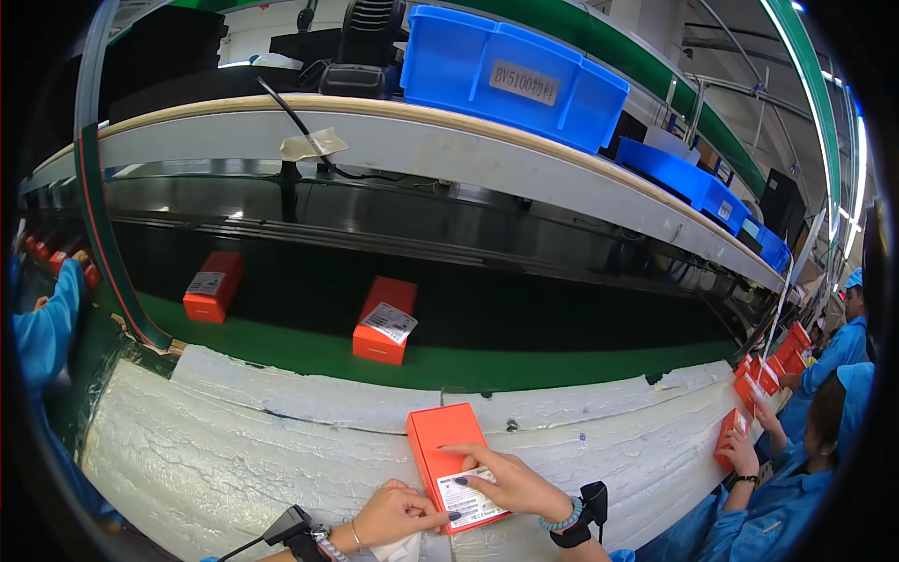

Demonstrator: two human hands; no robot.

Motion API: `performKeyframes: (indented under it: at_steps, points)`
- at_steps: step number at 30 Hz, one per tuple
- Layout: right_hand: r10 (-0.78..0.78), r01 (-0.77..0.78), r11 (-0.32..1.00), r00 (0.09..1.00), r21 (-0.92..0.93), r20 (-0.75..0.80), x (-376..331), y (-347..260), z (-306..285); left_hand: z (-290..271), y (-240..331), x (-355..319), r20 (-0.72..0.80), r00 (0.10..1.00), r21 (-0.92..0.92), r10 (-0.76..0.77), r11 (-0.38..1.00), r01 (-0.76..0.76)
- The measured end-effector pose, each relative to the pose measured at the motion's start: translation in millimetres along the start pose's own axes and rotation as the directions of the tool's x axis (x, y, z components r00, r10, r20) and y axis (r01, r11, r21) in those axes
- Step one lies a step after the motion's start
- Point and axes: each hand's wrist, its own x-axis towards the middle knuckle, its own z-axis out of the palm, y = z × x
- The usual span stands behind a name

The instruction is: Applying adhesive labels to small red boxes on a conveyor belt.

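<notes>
A red box (445, 426) lies on the padded white bench in front of me, with a white printed label (471, 506) on its near part. My right hand (510, 485) reaches over the box from the right, fingers stretched out and apart, fingertips on the label and box top. At the near left corner of the box is my left hand (398, 515), its fingers curled together and one fingertip touching the label's edge. A pale paper-like piece (405, 549) shows below the left hand; whether the hand grips it is hidden.
Beyond the bench runs a green conveyor belt (281, 351) carrying two labelled red boxes, one left (221, 272) and one nearer the middle (393, 298). Above it, a shelf (403, 120) holds blue bins (449, 61). Co-workers in blue sit at both sides; one at right handles a red box (729, 436).
</notes>
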Motion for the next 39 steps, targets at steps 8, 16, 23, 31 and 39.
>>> performKeyframes:
  at_steps: [8,16,23,31,39]
  points:
    - [-0.013,0.013,0.998,1.000,-0.061,0.001,3,-2,7,-3,2,0,-0.017,1.000,-0.028,-0.003,1.000,0.002]
    - [-0.388,0.039,0.486,0.905,-0.873,-0.175,5,-19,47,2,0,-7,-0.281,0.953,-0.378,-0.118,0.926,0.003]
    - [-0.324,0.179,0.702,0.942,-0.690,-0.085,-2,29,19,-17,-15,-11,-0.279,0.902,-0.483,-0.329,0.860,0.165]
    - [-0.154,-0.485,0.358,0.812,-0.798,-0.562,-19,115,-73,-9,-17,-4,-0.304,0.926,-0.274,-0.225,0.951,0.142]
    - [-0.066,-0.338,0.789,0.783,-0.514,-0.618,176,63,-13,-8,-2,-4,-0.400,0.906,-0.261,-0.138,0.965,0.031]
